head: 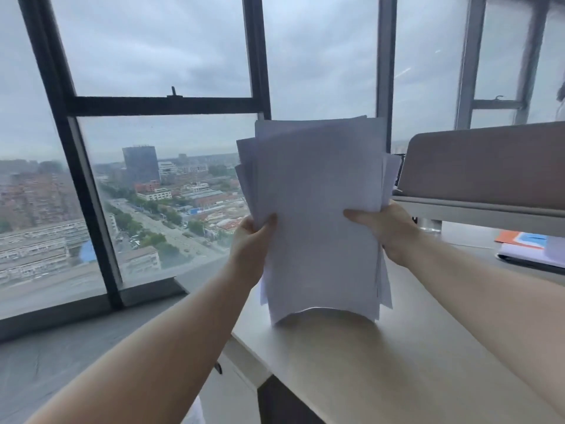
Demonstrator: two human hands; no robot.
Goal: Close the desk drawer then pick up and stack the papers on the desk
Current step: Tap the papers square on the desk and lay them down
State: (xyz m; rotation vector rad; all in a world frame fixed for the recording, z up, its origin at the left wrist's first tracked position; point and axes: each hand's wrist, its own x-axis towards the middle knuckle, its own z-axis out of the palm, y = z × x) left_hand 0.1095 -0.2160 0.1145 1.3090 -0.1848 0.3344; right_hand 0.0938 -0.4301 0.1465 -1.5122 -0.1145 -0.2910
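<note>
A bundle of white papers [318,209] stands upright on its lower edge on the light wooden desk [382,356], the sheets uneven at the top and sides. My left hand [252,240] grips the bundle's left edge, thumb on the front. My right hand [388,231] grips its right edge, thumb across the front. The bottom of the bundle bows outward where it meets the desk. The white drawer unit [226,390] under the desk's left edge shows a dark handle; its front looks flush.
A grey desk partition [483,166] rises at the right rear. An orange and blue folder with more papers [532,246] lies at the far right. Large windows [159,148] and a grey sill [91,347] run along the left.
</note>
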